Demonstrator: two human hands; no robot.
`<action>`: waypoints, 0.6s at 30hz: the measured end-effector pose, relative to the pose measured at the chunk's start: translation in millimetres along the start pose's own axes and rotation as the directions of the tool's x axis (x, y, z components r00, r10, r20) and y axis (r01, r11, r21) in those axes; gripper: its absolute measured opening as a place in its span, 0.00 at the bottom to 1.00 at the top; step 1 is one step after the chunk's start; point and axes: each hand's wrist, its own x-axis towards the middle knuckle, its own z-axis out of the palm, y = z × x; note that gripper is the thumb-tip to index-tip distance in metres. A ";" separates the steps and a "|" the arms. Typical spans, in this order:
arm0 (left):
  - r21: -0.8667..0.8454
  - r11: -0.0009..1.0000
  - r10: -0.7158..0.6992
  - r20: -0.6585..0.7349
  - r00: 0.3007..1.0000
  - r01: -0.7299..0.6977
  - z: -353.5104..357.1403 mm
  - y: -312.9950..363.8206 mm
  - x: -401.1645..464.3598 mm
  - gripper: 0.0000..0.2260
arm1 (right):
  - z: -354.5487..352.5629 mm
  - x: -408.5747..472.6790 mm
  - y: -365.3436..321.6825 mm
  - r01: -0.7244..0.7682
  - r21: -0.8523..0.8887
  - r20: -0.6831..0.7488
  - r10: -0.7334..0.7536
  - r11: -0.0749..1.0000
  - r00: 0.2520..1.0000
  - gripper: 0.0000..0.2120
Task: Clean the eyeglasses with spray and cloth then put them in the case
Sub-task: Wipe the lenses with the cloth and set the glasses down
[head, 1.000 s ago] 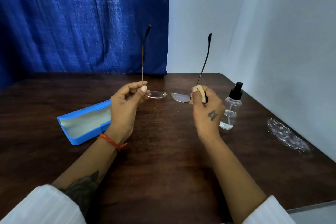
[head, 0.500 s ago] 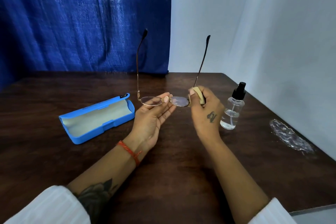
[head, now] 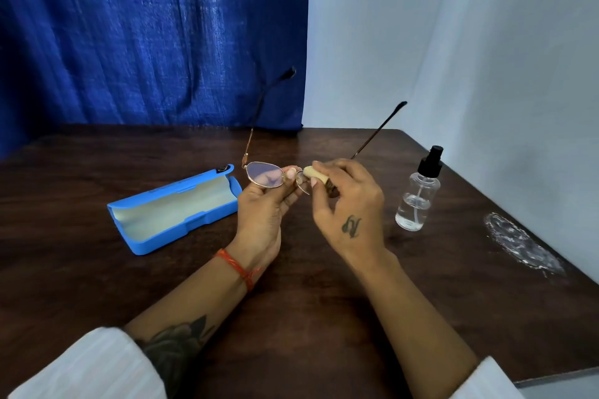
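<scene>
Thin gold-rimmed eyeglasses (head: 264, 174) are held above the table, their temples pointing up and away. My left hand (head: 264, 210) pinches the frame at the bridge, its fingers showing through the left lens. My right hand (head: 348, 204) grips a small folded beige cloth (head: 313, 172) against the right lens, which it mostly hides. The blue case (head: 175, 207) lies open on the table to the left, its pale lining showing. A clear spray bottle (head: 419, 197) with a black nozzle stands upright to the right of my right hand.
A crumpled clear plastic wrapper (head: 522, 243) lies near the table's right edge. The dark wooden table (head: 308, 317) meets a blue curtain at the back left and white walls at the back right and right.
My left hand let go of the left temple hinge, passed open under the lenses, and now pinches the bridge. The glasses tilted, temples leaning right. My right hand moved the cloth onto the right lens.
</scene>
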 end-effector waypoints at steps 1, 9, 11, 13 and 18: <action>0.010 1.000 0.012 -0.010 1.000 -0.012 -0.3 0.0 0.5 0.03 | 0.2 0.0 -0.2 -0.001 0.027 0.027 0.000 1.000 1.000 0.12; 0.057 0.996 0.079 -0.066 0.995 -0.075 -1.9 2.8 3.5 0.03 | -5.3 2.5 0.1 0.023 0.098 0.133 -0.036 0.995 0.991 0.08; 0.085 0.993 0.087 -0.068 0.994 -0.081 -2.2 2.8 3.6 0.03 | -5.4 2.1 -0.6 0.037 0.016 0.088 -0.038 0.999 0.995 0.09; 0.106 0.991 0.084 -0.061 0.995 -0.077 -1.5 2.4 3.3 0.04 | -4.6 1.9 -2.2 0.032 -0.037 0.058 -0.030 0.999 0.998 0.10; 0.102 0.992 0.077 -0.064 0.995 -0.070 -0.8 1.9 2.2 0.04 | -2.4 1.7 -6.3 -0.058 0.027 0.110 0.054 0.998 0.992 0.08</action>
